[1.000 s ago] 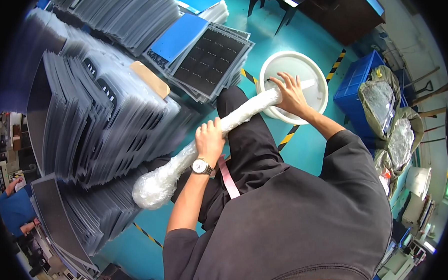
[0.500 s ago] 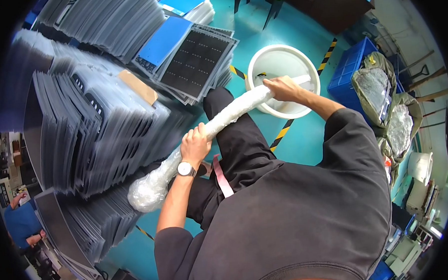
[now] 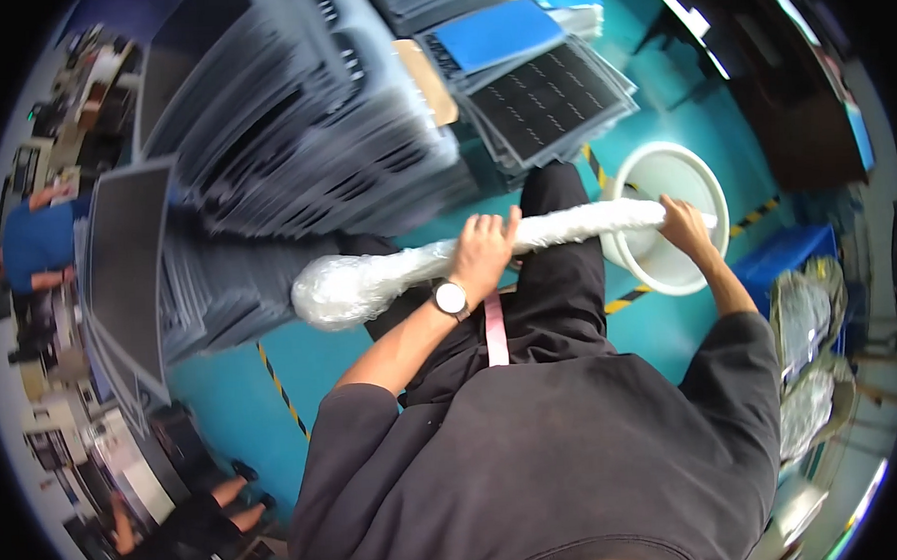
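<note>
- Teal floor w/ yellow-blk tape lay under everything; clock dirs ran from L hand, 12 = top of view.
- L hand: closed over approx. mid-length of plastic-wrapped bundle, no gap seen; watch on wrist at 7.
- Bundle lay across view above blk trousers, long axis approx. 9-to-3. Fat end sat betw. 8 & 9, thin end at 3. L hand was nearer fat end, R hand nearer thin.
- R hand, at 3: fist round thin end, short tip poking past; fingertips hidden, so squeeze couldn't be told.
- White bucket, also at 3: thin end + R hand crossed its mouth in view; height gap unclear.
- Grey sheet stacks at 10–11; blue sheet at 12.
- Blue bin at 3, beyond bucket; bags w/ clear film betw. 3 & 4.
- Far off at 9: person in blue top.
</note>
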{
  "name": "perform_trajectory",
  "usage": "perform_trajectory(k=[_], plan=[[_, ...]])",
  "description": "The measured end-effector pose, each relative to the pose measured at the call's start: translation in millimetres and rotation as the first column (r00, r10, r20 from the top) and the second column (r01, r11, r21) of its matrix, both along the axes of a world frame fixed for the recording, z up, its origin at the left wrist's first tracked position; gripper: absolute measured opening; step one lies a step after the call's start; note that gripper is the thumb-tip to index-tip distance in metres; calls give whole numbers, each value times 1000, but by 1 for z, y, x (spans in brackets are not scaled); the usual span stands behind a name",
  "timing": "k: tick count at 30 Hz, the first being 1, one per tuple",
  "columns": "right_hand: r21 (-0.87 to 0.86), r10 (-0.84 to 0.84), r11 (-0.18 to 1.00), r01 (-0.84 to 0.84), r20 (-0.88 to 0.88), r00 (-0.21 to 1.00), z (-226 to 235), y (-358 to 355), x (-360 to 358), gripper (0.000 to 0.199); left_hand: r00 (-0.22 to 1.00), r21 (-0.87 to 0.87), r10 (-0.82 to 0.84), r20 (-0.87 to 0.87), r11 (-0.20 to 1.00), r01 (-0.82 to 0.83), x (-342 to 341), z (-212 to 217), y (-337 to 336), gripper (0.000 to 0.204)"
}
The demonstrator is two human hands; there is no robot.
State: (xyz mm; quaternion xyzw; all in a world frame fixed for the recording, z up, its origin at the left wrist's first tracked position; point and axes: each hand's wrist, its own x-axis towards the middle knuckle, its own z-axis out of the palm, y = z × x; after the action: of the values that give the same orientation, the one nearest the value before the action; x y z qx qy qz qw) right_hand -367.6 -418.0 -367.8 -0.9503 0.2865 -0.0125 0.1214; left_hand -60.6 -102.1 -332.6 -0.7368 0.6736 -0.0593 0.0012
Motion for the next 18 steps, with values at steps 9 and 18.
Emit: perform_trajectory(k=[9,18], plan=[[-4,31,1000,-31,171,985,93,57,77,128,976,-83,186,114,981,-178,42,-6,49,27],[-64,512,859,-508,108,852,12,221,233,86,993,-10,104,-47,994,-105,44,-24,54,5]])
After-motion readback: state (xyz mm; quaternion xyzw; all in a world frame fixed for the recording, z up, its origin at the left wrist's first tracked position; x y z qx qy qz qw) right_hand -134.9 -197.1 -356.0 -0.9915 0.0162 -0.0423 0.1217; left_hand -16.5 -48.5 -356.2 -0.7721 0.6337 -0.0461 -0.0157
